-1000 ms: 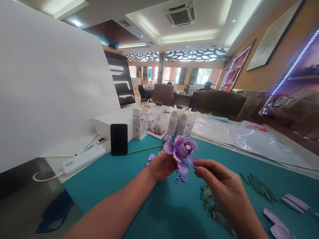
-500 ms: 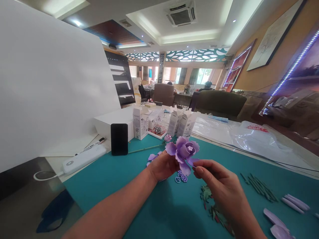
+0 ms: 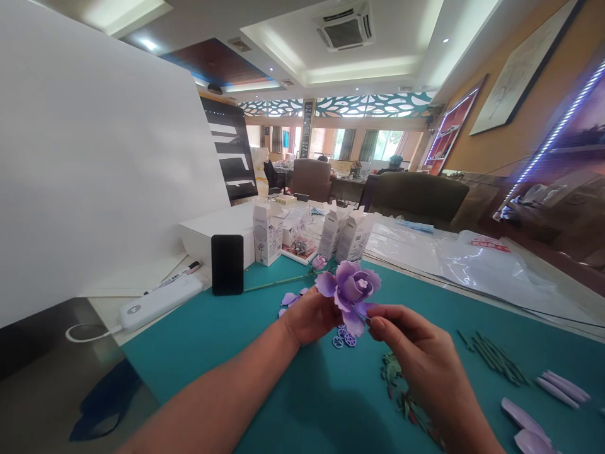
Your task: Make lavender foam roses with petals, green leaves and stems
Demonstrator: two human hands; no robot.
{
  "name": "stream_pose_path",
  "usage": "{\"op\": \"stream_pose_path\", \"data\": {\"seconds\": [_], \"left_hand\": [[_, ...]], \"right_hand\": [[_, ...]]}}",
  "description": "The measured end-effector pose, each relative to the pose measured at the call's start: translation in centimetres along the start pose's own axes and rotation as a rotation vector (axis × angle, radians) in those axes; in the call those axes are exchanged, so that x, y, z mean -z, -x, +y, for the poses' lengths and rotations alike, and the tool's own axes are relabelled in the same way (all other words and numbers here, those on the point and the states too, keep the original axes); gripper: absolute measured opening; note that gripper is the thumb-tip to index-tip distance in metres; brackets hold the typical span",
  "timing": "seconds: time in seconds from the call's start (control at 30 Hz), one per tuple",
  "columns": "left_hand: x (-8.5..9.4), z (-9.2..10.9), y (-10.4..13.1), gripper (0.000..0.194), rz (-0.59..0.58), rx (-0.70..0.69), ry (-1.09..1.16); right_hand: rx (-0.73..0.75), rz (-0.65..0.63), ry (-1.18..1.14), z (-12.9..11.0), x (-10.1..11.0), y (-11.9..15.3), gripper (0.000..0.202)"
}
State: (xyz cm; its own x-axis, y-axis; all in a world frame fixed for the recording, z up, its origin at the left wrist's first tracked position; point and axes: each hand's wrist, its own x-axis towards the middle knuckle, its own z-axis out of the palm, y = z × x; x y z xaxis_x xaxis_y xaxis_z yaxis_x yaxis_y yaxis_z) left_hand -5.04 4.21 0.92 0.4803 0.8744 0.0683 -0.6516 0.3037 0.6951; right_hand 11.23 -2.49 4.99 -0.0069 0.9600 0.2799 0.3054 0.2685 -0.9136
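A purple toy flower (image 3: 354, 287) with ruffled outer petals is held up over the teal mat. My left hand (image 3: 309, 315) grips it from behind on its left side, and the blossom hides some of those fingers. At the flower's lower right, my right hand (image 3: 411, 334) pinches a purple petal (image 3: 366, 310) between thumb and fingertips. Whether that petal is joined to the blossom, I cannot tell. Below the flower lie several purple ring-shaped pieces (image 3: 347, 337). Loose purple petals (image 3: 293, 296) lie behind my left wrist.
The teal mat (image 3: 203, 353) bears green leaf pieces (image 3: 409, 403), green stems (image 3: 501, 356) and pale purple parts (image 3: 562, 388). A rose on a stem (image 3: 319, 262) lies beyond the flower. White boxes (image 3: 268, 236), a black upright panel (image 3: 227, 265) and a white power bank (image 3: 161, 301) stand or lie farther back.
The view has shifted very slightly. Both hands keep their hold on the flower and the petal, and the petal's angle against the blossom differs a little.
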Motion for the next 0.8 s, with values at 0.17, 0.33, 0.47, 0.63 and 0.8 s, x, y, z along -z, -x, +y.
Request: {"op": "stream_pose_path", "data": {"seconds": [0.17,0.33,0.47,0.63,0.8], "left_hand": [[-0.15,0.07,0.13,0.038,0.002,-0.011,-0.021],[-0.28,0.21,0.20,0.039,-0.009,-0.005,-0.033],[-0.37,0.27,0.22,0.040,-0.010,-0.010,-0.033],[-0.32,0.26,0.24,0.040,-0.020,-0.008,-0.050],[-0.16,0.21,0.21,0.041,-0.039,-0.010,-0.066]], "right_hand": [[-0.003,0.018,-0.010,-0.11,-0.09,0.10,0.030],[-0.008,0.054,-0.011,-0.06,-0.36,0.31,0.028],[-0.013,0.059,-0.004,0.04,-0.41,0.35,0.029],[-0.012,0.074,0.005,0.00,-0.38,0.32,0.029],[-0.004,0.086,0.002,-0.28,-0.51,0.43,0.028]]}}
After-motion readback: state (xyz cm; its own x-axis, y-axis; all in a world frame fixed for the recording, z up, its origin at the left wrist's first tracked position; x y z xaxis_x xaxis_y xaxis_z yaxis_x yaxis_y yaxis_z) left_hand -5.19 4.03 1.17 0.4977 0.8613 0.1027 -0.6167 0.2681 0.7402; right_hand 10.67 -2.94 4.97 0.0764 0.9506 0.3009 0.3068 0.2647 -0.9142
